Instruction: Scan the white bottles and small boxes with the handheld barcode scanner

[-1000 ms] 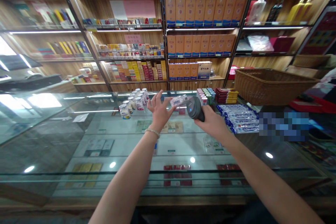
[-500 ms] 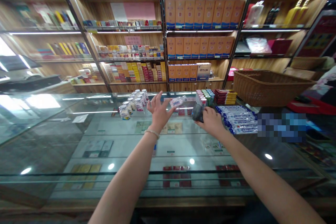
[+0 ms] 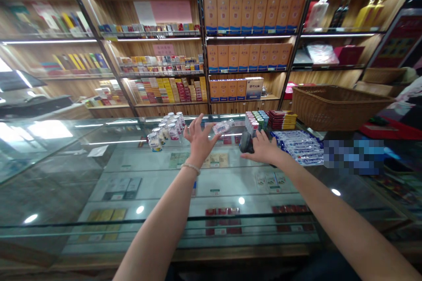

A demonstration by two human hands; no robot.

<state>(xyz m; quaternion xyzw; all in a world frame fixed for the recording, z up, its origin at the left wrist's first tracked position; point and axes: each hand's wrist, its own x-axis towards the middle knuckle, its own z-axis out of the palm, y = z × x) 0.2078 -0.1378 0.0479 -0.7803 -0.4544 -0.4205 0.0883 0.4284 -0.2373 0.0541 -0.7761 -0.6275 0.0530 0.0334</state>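
My left hand [image 3: 199,142], a light beaded bracelet on its wrist, is raised over the glass counter [image 3: 184,180] with its fingers spread. Just beyond its thumb a small clear bottle with a whitish label [image 3: 223,127] lies on its side; whether the thumb touches it I cannot tell. To the right, my right hand [image 3: 260,148] has its fingers loosened and apart. Beside its thumb and fingertips stands a dark rounded object [image 3: 245,142], partly hidden, its kind unclear. Rows of small bottles with colored labels [image 3: 256,118] stand right behind it.
Several white-capped bottles [image 3: 168,127] stand at the left. Red and yellow packets [image 3: 282,119] and blue-white wrapped packs [image 3: 296,147] lie at the right, near a wicker basket [image 3: 339,105]. Behind the counter are shelves with orange boxes [image 3: 235,14].
My right hand's fingers have loosened from around the dark object and spread, and the hand has shifted slightly right. The left hand and the lying bottle have hardly moved. The view has tilted slightly.
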